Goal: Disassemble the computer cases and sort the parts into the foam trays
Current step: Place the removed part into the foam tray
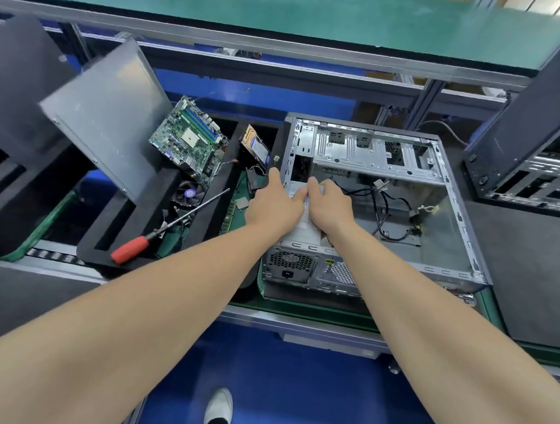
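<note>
An open computer case lies on its side on the bench, its drive cage at the far end and loose black cables inside. In its near left corner sits the grey power supply. Both hands are on top of it: my left hand lies over its left edge with fingers reaching along the case wall, and my right hand presses on its top right beside the left. The black foam tray left of the case holds a green motherboard, a small fan and a card.
A red-handled screwdriver lies across the foam tray. A grey side panel leans at the left against more black foam. Another black case stands at the right. A shelf rail runs overhead at the back; the blue floor is below.
</note>
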Motion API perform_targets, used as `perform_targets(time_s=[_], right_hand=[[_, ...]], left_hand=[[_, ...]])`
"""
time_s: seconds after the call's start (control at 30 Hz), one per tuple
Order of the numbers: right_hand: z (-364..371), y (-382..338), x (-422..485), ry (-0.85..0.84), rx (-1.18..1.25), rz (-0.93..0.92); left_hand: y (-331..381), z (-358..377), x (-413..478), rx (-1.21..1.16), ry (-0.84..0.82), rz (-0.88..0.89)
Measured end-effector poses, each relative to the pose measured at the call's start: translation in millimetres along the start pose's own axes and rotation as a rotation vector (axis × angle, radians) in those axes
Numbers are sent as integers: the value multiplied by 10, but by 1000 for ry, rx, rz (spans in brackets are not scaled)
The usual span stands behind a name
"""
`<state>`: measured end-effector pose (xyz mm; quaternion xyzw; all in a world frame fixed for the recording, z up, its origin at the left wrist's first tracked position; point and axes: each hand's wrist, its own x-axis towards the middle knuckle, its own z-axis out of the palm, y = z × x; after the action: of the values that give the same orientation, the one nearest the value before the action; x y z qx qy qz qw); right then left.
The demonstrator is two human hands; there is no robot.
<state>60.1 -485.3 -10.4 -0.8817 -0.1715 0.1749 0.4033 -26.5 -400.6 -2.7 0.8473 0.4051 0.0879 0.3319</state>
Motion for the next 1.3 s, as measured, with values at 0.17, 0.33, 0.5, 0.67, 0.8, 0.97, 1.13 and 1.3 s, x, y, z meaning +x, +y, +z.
perform_targets(time_s=[0.17,0.33,0.5,0.67,0.8,0.97,1.13,1.3], right_hand=[[-45,-79,-42,14,3,40],[-196,-76,-126,-344,234,336],[-84,-11,-34,-458,267,344],[1,12,48,-322,285,297],[31,12,100,-192,225,257],[-10,-27,93,-131,128,215],[-37,-35,100,-101,100,187],[-52,-64,5,-103,183,242]], left_hand=[[24,-46,-14,35,10,5],[26,-37,-68,48,-10,-22],[28,2,-12,65,-22,-104],[5,49,28,83,8,-60],[-3,44,46,81,2,-34],[-7,30,12,92,18,-38],[11,14,2,78,31,-53],[67,-43,-47,60,20,-63]])
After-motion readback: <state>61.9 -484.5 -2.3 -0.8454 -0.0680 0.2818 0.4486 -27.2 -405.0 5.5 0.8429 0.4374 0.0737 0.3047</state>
